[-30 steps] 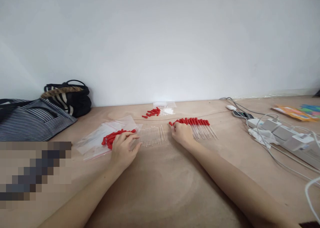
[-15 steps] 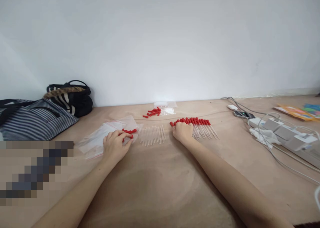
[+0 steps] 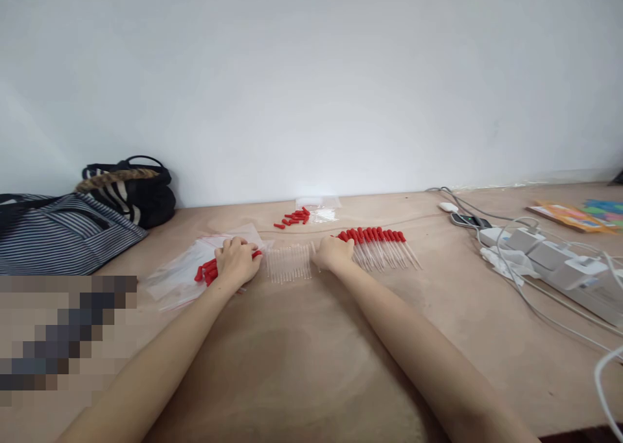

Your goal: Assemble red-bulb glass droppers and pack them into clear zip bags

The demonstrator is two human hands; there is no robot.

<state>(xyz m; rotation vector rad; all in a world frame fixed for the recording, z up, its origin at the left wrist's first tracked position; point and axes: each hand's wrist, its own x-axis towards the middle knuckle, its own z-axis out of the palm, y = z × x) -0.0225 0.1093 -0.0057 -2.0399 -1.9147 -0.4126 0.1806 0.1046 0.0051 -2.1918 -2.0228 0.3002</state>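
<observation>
Where your forearms (image 3: pixel 181 339) reach in: both cross the brown tabletop (image 3: pixel 292 365) from its near side and angle toward each other.
Clear tubes (image 3: pixel 288 263): they lie side by side in a row between your two hands.
Red bulbs (image 3: pixel 207 271): a pile of them lies on plastic bags (image 3: pixel 170 281), partly covered by your left hand.
Left hand (image 3: pixel 237 259): your fingers bend down over the pile; I cannot tell how far they close or whether they pinch a bulb.
Right hand (image 3: pixel 334 252): it is at the right end of the clear tubes, fingers mostly hidden behind its back; I cannot tell how open the grip is, or whether it has hold of anything.
Red-topped tubes (image 3: pixel 382 245): their slanting row starts right beside your right hand, red ends away from you.
Chargers (image 3: pixel 555 258): they stand well off to your right among white cables.
Striped bag (image 3: pixel 73 235): it lies at your left, touching a black bag (image 3: pixel 150 196) behind it.
Smaller red pile (image 3: pixel 294 218): it lies beyond the clear tubes, just beside a small clear bag (image 3: pixel 325 204) near the wall (image 3: pixel 311 86).
</observation>
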